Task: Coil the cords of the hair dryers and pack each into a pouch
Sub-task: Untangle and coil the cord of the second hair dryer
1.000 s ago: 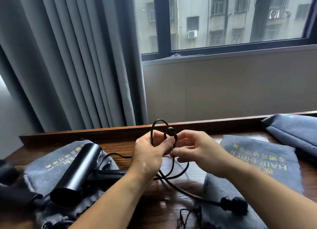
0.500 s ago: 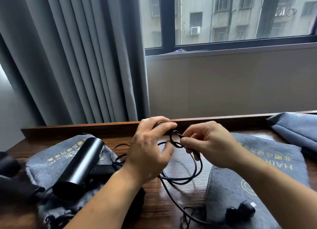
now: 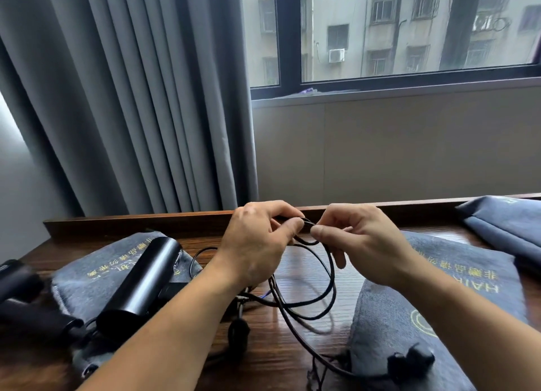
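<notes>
The desk (image 3: 272, 358) is crowded on both sides. On the left a black hair dryer (image 3: 140, 285) lies across a grey pouch (image 3: 87, 276), with a second dryer (image 3: 26, 300) beside it at the edge. A right pouch (image 3: 409, 317) carries the plug (image 3: 409, 360), and a further pouch (image 3: 503, 226) fills the far right corner. A lane of bare wood runs between them, but the cord (image 3: 329, 273) hangs in loops across it. A raised ledge (image 3: 131, 223) closes the back, and the air before the wall (image 3: 409, 150) is open.

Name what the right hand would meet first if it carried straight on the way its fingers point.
Probably the left hand: the right hand points leftward at it, both pinching the same cord, though depth is unclear.
</notes>
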`<control>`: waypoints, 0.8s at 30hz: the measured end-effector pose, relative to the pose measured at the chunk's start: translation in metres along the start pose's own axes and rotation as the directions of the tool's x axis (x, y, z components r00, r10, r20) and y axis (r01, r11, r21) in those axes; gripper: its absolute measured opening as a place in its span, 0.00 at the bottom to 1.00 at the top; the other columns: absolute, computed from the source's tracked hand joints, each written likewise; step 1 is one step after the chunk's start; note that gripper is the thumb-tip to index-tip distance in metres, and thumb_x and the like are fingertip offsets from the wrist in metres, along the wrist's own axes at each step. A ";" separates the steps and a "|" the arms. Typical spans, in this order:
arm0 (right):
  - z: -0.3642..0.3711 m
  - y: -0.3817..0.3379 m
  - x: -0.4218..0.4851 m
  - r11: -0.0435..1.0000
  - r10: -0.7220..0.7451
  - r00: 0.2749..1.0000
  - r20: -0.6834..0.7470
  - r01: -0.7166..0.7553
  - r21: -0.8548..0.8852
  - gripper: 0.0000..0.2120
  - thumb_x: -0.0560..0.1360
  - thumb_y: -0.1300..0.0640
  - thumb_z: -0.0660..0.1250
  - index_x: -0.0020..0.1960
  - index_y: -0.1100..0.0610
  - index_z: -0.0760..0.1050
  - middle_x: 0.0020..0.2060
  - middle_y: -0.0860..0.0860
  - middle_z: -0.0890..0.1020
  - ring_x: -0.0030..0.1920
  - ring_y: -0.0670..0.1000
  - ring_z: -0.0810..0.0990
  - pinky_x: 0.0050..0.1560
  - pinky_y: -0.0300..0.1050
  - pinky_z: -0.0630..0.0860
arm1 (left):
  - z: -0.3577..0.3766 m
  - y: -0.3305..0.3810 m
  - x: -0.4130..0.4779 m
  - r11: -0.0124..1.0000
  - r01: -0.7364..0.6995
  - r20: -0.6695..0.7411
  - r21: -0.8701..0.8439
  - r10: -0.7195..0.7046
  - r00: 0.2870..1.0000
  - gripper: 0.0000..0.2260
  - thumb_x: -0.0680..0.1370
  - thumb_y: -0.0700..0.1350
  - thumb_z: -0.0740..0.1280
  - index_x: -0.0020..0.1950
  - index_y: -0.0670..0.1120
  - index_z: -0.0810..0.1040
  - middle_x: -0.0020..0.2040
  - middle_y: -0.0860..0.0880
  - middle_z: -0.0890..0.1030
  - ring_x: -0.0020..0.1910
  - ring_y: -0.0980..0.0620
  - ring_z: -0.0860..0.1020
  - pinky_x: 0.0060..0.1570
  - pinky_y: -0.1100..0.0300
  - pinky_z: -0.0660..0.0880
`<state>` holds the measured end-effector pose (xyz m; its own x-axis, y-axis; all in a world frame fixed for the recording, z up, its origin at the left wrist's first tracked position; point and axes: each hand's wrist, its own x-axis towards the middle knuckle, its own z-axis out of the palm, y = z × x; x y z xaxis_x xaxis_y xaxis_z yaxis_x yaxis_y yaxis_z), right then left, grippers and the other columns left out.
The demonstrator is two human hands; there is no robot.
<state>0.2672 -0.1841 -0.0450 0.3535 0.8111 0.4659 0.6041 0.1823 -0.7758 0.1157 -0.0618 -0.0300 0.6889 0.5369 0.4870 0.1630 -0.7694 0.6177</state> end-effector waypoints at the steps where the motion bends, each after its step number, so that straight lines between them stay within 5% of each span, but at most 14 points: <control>1: -0.001 0.000 0.001 0.999 0.013 1.000 0.004 -0.013 0.036 0.10 0.76 0.60 0.73 0.36 0.58 0.79 0.25 0.51 0.77 0.24 0.51 0.77 0.27 0.39 0.70 | 0.002 0.002 0.000 0.994 0.061 0.007 -0.093 -0.061 0.998 0.04 0.79 0.44 0.71 0.47 0.50 0.86 0.34 0.53 0.84 0.32 0.60 0.82 0.41 0.64 0.78; 7: -0.004 0.000 0.001 0.980 0.043 0.998 0.053 -0.053 0.190 0.10 0.78 0.60 0.71 0.38 0.60 0.77 0.25 0.52 0.76 0.24 0.49 0.73 0.27 0.34 0.66 | 0.014 0.010 0.006 0.822 0.304 -0.039 -0.481 -0.366 0.930 0.08 0.82 0.41 0.66 0.46 0.41 0.81 0.39 0.44 0.87 0.38 0.39 0.86 0.47 0.40 0.83; 13: -0.016 0.003 0.002 0.988 0.067 0.997 -0.033 -0.062 0.144 0.10 0.76 0.64 0.72 0.36 0.62 0.77 0.24 0.52 0.78 0.24 0.48 0.74 0.28 0.39 0.68 | 0.024 0.014 0.011 0.940 0.214 -0.178 -0.266 -0.266 0.947 0.07 0.82 0.44 0.65 0.46 0.50 0.79 0.39 0.49 0.86 0.36 0.49 0.85 0.43 0.46 0.84; 17: -0.015 0.013 -0.002 0.933 -0.097 0.970 -0.223 0.011 -0.359 0.06 0.69 0.56 0.72 0.35 0.53 0.79 0.25 0.47 0.80 0.26 0.45 0.76 0.32 0.40 0.73 | 0.032 0.021 0.000 0.973 0.106 -0.020 -0.205 -0.113 0.993 0.04 0.82 0.37 0.62 0.50 0.45 0.73 0.40 0.47 0.86 0.31 0.50 0.84 0.37 0.49 0.83; 20: -0.009 0.015 -0.002 0.830 -0.276 0.945 -0.174 0.143 -0.539 0.11 0.70 0.45 0.68 0.39 0.52 0.82 0.29 0.47 0.82 0.29 0.47 0.78 0.35 0.42 0.75 | 0.035 0.022 0.002 0.996 0.051 0.021 -0.073 -0.050 0.999 0.03 0.82 0.39 0.61 0.49 0.46 0.71 0.38 0.47 0.86 0.30 0.54 0.83 0.37 0.52 0.82; 24: -0.014 0.012 0.003 0.893 -0.241 0.940 -0.241 0.117 -0.435 0.06 0.74 0.50 0.74 0.41 0.50 0.86 0.30 0.44 0.84 0.32 0.45 0.80 0.39 0.37 0.73 | 0.032 0.018 0.015 0.988 0.130 0.007 -0.080 -0.130 0.991 0.05 0.83 0.42 0.60 0.49 0.47 0.72 0.36 0.47 0.86 0.29 0.50 0.84 0.39 0.48 0.83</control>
<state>0.2851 -0.1874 -0.0475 0.3592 0.5849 0.7272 0.8915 0.0155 -0.4528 0.1515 -0.0782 -0.0314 0.6668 0.6300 0.3981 0.1941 -0.6626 0.7234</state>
